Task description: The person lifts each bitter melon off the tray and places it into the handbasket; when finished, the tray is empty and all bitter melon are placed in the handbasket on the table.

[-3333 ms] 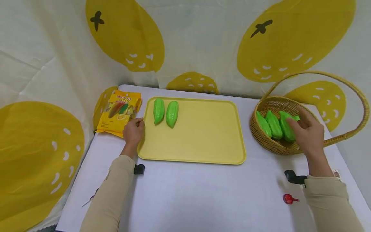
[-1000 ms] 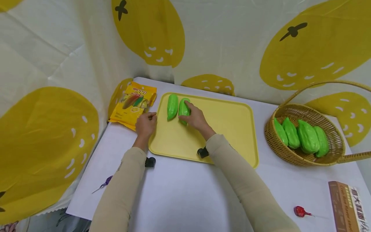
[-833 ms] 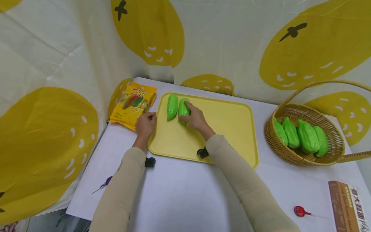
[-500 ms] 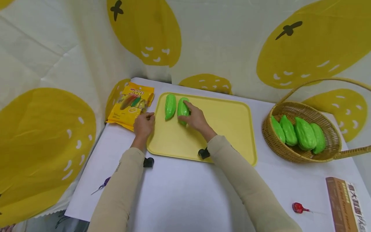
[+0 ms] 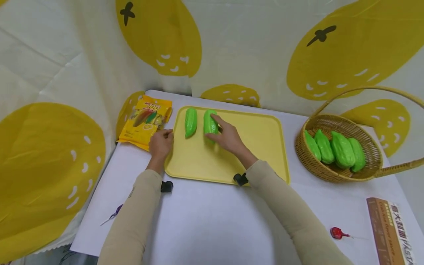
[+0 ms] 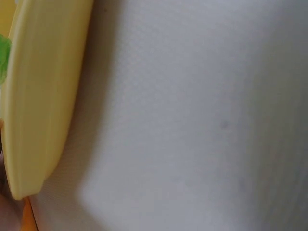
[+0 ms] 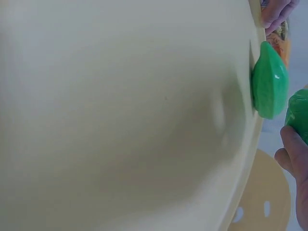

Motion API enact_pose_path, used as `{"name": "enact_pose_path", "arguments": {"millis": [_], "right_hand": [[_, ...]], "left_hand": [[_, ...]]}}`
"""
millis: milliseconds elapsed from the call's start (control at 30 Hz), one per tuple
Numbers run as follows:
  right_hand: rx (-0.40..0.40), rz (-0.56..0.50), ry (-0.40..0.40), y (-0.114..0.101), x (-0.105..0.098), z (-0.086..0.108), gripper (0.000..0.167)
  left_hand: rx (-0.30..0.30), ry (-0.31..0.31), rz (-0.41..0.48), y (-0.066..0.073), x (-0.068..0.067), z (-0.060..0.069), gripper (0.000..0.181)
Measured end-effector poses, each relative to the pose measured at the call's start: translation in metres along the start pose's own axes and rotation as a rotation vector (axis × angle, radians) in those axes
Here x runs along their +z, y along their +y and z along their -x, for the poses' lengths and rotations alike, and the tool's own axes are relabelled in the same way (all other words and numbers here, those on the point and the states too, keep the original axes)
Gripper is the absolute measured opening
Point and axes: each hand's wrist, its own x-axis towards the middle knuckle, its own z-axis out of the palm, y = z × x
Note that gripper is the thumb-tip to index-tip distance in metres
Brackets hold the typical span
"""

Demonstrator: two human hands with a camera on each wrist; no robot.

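Note:
A yellow tray (image 5: 192, 163) lies on the table. My left hand (image 5: 161, 144) pinches its left rim; the left wrist view shows mostly the tray's side (image 6: 48, 96) and the tablecloth. My right hand (image 5: 230, 138) holds a green ridged fruit, probably a star fruit (image 5: 209, 122), over the tray's upper left part, thumb and fingers on its right side. In the right wrist view this fruit (image 7: 299, 113) appears raised in my fingers. To its left a second green fruit (image 5: 190, 122) lies on the tray, apart from it.
A wicker basket (image 5: 299, 149) with several green fruits (image 5: 342, 150) stands right of the tray. Behind my left hand lies a yellow candy bag (image 5: 144, 123). A red lollipop (image 5: 336, 233), a brown sauce box (image 5: 385, 228) and a purple lollipop (image 5: 116, 211) lie nearer the front.
My right hand has come from the basket to the tray and taken hold of the right-hand fruit. Most recently that fruit has shifted rightward, widening the gap between the two. My left hand stays at the rim.

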Motion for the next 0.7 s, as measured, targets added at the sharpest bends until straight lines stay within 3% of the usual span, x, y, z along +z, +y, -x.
{"name": "enact_pose_path", "arguments": {"millis": [433,700], "right_hand": [[-0.074,-0.036,0.043,-0.005,-0.033,0.035,0.079],[-0.045,-0.055,0.07,0.003,-0.057,0.059,0.08]], "left_hand": [[0.009,0.005,0.001,0.001,0.0,0.0,0.031],[0.009,0.0,0.001,-0.002,0.001,0.001,0.032]]}}
